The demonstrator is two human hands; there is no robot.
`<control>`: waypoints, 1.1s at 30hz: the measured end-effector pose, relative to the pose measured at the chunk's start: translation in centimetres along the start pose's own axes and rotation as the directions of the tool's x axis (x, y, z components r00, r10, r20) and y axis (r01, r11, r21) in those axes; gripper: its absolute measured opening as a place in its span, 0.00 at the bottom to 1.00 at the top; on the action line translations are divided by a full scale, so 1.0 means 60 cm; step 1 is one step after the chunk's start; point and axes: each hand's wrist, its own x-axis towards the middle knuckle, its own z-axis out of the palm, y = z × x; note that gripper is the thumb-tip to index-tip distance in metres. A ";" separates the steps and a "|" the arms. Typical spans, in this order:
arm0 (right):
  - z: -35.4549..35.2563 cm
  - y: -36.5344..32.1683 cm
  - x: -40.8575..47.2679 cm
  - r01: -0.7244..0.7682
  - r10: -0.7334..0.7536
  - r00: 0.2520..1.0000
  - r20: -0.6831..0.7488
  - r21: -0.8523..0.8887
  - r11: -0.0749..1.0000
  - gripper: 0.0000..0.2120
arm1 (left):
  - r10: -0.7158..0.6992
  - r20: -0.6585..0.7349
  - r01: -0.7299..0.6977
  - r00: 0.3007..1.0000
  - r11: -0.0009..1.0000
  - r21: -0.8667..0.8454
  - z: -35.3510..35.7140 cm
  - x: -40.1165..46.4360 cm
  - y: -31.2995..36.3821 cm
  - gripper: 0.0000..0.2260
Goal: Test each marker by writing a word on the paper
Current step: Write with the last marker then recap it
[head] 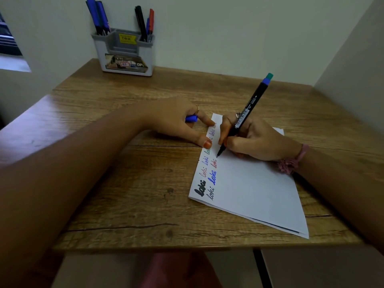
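On a wooden desk [124, 194] against pale walls, the right hand [255, 140] grips a marker [245, 119]; the left hand [174, 119] pinches a cap [191, 118].

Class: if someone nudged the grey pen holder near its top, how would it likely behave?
The pen holder looks like light plastic, so it would probably slide easily. Tall markers stick out above its rim, so a high push might tip it.

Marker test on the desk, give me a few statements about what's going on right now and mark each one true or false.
1. The right hand holds a marker with its tip on the paper. True.
2. The left hand is empty. False: it holds a blue cap.
3. The paper is blank. False: several words are already written on it.
4. The holder stands at the wall with markers in it. True.
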 end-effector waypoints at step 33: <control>0.002 -0.002 0.003 -0.039 0.038 0.998 -0.058 -0.020 0.999 0.08 | 0.026 -0.026 -0.025 0.999 0.998 0.052 -0.002 -0.001 0.004 0.20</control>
